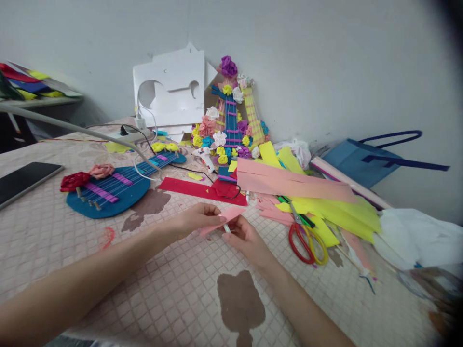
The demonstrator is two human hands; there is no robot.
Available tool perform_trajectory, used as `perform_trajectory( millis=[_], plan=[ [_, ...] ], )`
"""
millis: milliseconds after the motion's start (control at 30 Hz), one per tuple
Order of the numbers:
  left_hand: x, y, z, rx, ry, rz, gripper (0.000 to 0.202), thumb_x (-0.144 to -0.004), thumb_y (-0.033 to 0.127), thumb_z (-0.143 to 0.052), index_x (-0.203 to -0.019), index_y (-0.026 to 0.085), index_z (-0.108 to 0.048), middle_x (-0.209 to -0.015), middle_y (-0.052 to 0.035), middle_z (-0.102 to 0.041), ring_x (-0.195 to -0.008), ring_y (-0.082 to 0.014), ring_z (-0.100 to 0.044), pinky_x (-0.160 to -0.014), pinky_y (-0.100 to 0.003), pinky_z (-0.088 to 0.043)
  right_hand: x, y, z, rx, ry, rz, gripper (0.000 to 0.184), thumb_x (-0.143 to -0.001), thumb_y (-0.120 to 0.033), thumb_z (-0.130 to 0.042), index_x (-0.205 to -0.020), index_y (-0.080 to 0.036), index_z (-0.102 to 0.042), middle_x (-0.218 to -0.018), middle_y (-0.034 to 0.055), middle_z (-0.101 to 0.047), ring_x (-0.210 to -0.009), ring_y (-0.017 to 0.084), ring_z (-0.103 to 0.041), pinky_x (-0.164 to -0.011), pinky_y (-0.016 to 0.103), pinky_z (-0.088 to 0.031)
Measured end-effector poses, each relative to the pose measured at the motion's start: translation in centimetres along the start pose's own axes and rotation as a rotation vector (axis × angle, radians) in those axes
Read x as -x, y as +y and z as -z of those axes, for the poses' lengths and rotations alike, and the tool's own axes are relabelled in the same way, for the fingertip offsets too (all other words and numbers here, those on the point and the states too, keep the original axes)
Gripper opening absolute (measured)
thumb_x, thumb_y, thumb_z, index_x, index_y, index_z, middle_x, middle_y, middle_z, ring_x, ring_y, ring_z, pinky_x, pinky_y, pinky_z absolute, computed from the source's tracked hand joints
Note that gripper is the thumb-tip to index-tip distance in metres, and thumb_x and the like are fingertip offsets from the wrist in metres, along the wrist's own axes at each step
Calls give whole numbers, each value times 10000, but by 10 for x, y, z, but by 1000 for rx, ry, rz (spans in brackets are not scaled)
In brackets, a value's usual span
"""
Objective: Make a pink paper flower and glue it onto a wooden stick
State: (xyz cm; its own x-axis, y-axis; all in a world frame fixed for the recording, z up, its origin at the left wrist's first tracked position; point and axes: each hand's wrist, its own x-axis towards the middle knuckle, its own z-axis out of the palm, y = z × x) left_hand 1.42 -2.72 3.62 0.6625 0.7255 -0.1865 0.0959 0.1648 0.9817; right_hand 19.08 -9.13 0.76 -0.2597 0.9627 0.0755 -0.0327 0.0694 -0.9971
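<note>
My left hand and my right hand meet above the checked tablecloth. Between them is a pink paper strip. The left fingers pinch its near end. The right fingers are curled round the strip and a thin white stick that shows at the fingertips. Red-and-yellow scissors lie just right of my right hand.
Pink, yellow and red paper sheets are piled behind the hands. A blue paper guitar lies at the left, a flowered one leans on the wall. A white glue gun, a phone and a blue bag are around.
</note>
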Motion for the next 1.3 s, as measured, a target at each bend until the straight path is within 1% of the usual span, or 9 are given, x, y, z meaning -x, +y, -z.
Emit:
perform_trajectory(
  millis=[167,433,600,767,933,1033,1100,1200,1300],
  plan=[
    [0,0,1,203,-60,78,316,-685,382,-745,-684,123,-565,-538,37,-526,-445,-49,-422,-420,-183,-286,1,-1,1,-32,-23,4,377,-758,-382,-685,-1081,-238,-555,-1022,41,-622,-1005,197,-573,-854,342,-467],
    [4,5,4,246,-111,133,312,-656,369,-776,-731,115,-611,-624,0,-621,-491,-66,-511,-456,-183,-369,0,6,4,32,-25,40,440,-777,-372,-665,-1165,-255,-494,-1163,71,-571,-1068,212,-551,-885,378,-471],
    [4,5,6,250,-144,166,350,-649,405,-773,-736,108,-609,-622,-14,-632,-510,-84,-538,-477,-197,-394,3,-7,8,372,188,311,688,-785,-275,-632,-1373,-323,-278,-1394,80,-362,-1249,244,-412,-982,446,-416],
    [3,5,4,276,-186,211,358,-637,391,-783,-778,102,-626,-633,-30,-643,-556,-106,-578,-476,-190,-381,4,-19,8,895,226,605,457,-807,-95,-525,-1210,-307,-493,-1394,67,-333,-1297,262,-334,-1038,498,-342],
    [3,1,1,262,-235,236,355,-665,425,-748,-785,115,-622,-666,-32,-637,-579,-113,-564,-488,-206,-365,1,-17,8,989,224,738,287,-837,-61,-506,-1028,-264,-576,-1253,65,-495,-1212,243,-425,-989,470,-404],
    [3,0,1,108,-177,121,354,-726,471,-679,-771,133,-588,-642,5,-591,-549,-94,-511,-507,-214,-363,0,-16,10,1002,228,762,247,-841,-65,-508,-990,-249,-577,-1172,64,-566,-1162,241,-462,-956,472,-424],
    [3,1,2,-89,-60,-4,333,-753,469,-648,-778,145,-574,-657,18,-572,-570,-96,-503,-528,-217,-374,0,-17,10,1003,231,749,232,-848,-77,-507,-983,-250,-582,-1087,52,-614,-1115,236,-491,-936,472,-430],
    [5,5,2,-404,134,-224,266,-800,420,-608,-819,155,-594,-777,-12,-613,-712,-133,-559,-649,-254,-434,0,-17,10,1005,244,720,197,-856,-100,-517,-962,-247,-592,-938,32,-655,-1021,226,-528,-897,451,-441],
    [10,11,-2,-634,200,-475,180,-841,345,-584,-865,169,-611,-882,-29,-643,-841,-155,-573,-773,-290,-438,0,-17,10,1012,267,696,151,-857,-118,-533,-927,-236,-595,-881,30,-657,-953,216,-541,-866,429,-443]
  ],
)
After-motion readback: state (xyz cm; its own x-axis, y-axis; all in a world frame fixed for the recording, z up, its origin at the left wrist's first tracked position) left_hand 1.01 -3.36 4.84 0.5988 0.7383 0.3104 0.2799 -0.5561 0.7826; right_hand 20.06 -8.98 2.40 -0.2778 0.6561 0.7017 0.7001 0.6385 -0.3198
